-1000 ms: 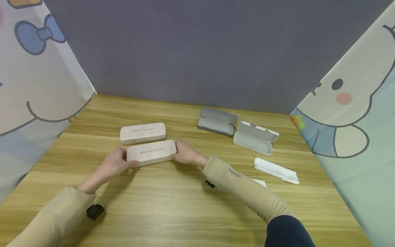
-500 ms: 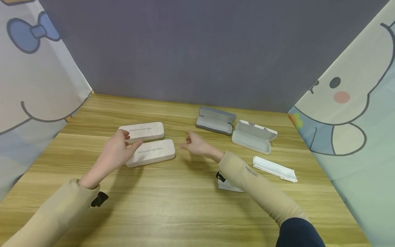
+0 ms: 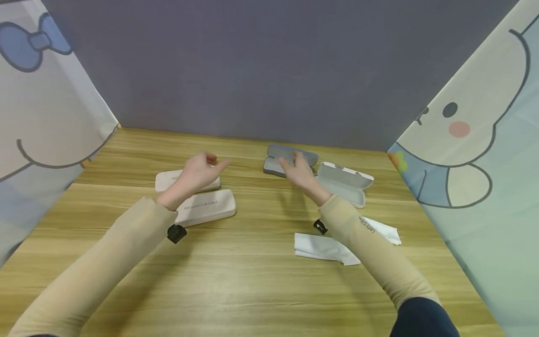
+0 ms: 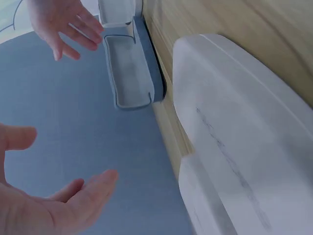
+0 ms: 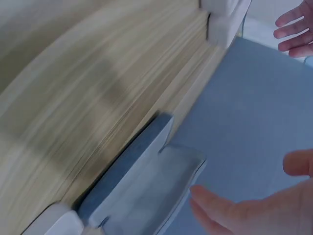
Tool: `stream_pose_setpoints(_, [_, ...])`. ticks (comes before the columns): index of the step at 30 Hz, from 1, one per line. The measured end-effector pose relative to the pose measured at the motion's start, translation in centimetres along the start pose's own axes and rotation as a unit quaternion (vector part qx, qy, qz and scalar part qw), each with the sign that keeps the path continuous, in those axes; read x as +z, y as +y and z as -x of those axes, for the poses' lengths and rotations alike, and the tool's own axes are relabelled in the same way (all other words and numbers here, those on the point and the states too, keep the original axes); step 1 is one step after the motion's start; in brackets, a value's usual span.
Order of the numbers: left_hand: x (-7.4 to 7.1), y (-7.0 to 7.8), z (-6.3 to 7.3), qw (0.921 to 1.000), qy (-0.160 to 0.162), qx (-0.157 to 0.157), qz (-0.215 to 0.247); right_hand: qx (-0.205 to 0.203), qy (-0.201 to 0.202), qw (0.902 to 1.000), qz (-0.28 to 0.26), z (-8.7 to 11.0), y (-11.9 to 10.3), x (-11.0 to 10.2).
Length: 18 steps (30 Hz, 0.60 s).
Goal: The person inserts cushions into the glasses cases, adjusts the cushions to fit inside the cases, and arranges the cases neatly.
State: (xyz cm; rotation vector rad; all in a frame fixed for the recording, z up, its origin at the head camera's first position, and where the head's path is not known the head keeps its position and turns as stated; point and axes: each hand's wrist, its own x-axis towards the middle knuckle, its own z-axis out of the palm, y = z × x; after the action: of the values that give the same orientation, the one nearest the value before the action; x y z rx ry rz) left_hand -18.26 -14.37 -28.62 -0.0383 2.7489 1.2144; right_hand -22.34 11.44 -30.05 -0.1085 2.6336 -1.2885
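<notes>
My left hand (image 3: 197, 173) is raised over two closed white glasses cases, fingers loosely bent and holding nothing. It covers part of the rear white case (image 3: 165, 181) in the head view; the front white case (image 3: 208, 207) lies just nearer, its printed lid facing up. My right hand (image 3: 301, 173), fingers spread, overlaps the open grey glasses case (image 3: 273, 164) in the head view. In the right wrist view its fingertips (image 5: 200, 196) appear right by the edge of that case's lid (image 5: 181, 166). To the right lies an open white case (image 3: 347, 191).
A folded white cloth (image 3: 322, 247) lies on the wooden table (image 3: 236, 290) below the right forearm. Another white cloth (image 3: 386, 230) is partly hidden behind the sleeve. A grey panel (image 3: 236, 70) stands along the back, with cartoon-printed panels at both sides.
Both hands have let go of the front white case, which stays beside the rear one. The left hand has risen and moved right; the right hand has moved right toward the grey case.
</notes>
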Motion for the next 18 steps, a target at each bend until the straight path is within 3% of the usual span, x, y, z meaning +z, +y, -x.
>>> stream_pose_setpoints(5, [1.1, 0.8, -2.2, 0.9995, -0.017, 0.001, 0.025, 0.024, 0.041, 0.9981, -0.040, -0.7, 1.2, -1.4])
stream_pose_setpoints(11, [2.4, 1.6, -4.1, 0.9983, -0.034, 0.004, 0.048, 0.078, 0.053, 0.9914, -0.090, -1.1, 1.8, -2.5])
stream_pose_setpoints(18, [3.8, 2.2, -6.1, 0.9966, -0.050, -0.019, 0.062, 0.120, 0.063, 0.9862, -0.095, -2.0, 2.3, -3.3])
